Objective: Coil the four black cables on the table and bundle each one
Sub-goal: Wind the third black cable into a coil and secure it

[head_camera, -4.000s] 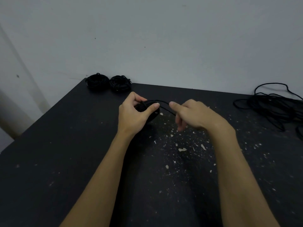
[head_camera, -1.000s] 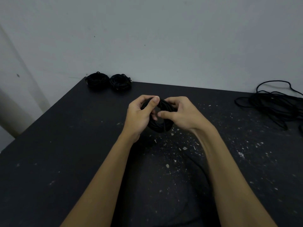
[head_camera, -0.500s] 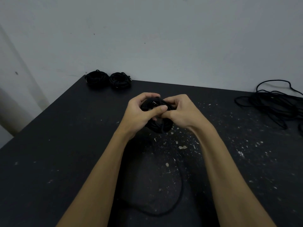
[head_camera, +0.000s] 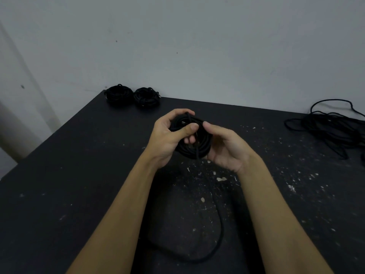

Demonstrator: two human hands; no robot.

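The left hand (head_camera: 167,139) is gripping the coil (head_camera: 194,139) above the middle of the counter (head_camera: 79,175), thumb pressing across the top turns and fingers curling behind. The right hand (head_camera: 225,147) is cupping the coil's right side, index finger reaching over its rim; whether it is pinching the loose tail (head_camera: 218,220) I cannot tell. That tail is hanging from the coil and looping over the counter toward the near edge. To do this well, the left thumb should be keeping the turns stacked while the tail is being wound tightly across them. The cable is looking thin, matte, flexible and springy. Two finished bundles (head_camera: 132,96) are sitting at the far left corner; a loose tangle (head_camera: 331,127) is lying far right.
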